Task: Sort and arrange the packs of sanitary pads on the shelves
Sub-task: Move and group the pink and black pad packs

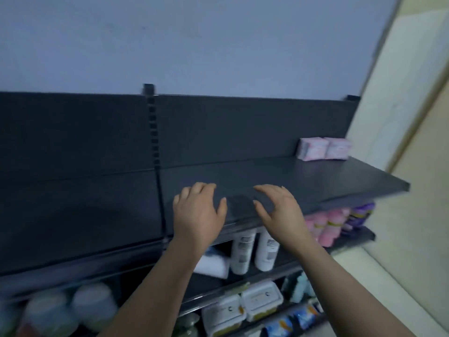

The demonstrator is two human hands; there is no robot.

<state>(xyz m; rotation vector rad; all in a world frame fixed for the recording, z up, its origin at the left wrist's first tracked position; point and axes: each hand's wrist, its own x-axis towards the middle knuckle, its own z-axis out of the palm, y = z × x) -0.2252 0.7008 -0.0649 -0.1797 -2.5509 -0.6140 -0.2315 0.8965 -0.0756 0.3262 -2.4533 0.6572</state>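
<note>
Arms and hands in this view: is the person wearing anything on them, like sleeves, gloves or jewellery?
Nothing shows. The left forearm and right forearm are bare down to the picture's edge, no sleeve in view. The left hand and right hand have no gloves, and no watch, bracelet or ring is visible. The picture is slightly blurred, so a thin ring could go unseen.

2 white bottles (243, 254) stand upright side by side; a white bundle (212, 265) lies just left of them; lower down sit 2 white lidded boxes (262, 300), side by side; blurred pale jars (93, 305) stand far left.
</note>
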